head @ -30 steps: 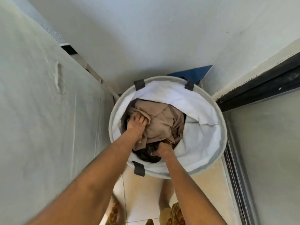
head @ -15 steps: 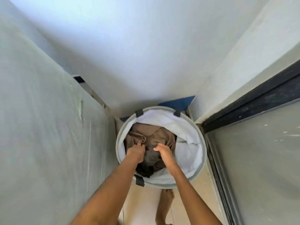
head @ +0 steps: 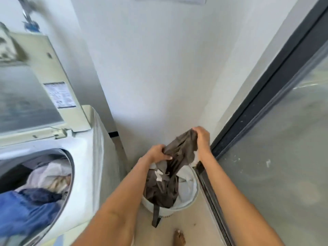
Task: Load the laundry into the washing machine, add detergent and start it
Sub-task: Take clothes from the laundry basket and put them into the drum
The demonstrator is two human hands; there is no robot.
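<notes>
We grip the brown garment (head: 181,153) w/ both hands, left hand (head: 157,154) and right hand (head: 202,139) curled on its top; washer drum (head: 44,183) lies left of our fingers, left hand nearer.

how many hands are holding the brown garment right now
2. The left hand grips the lower, nearer end of the brown garment; the right hand grips its upper end, above the laundry basket.
</notes>
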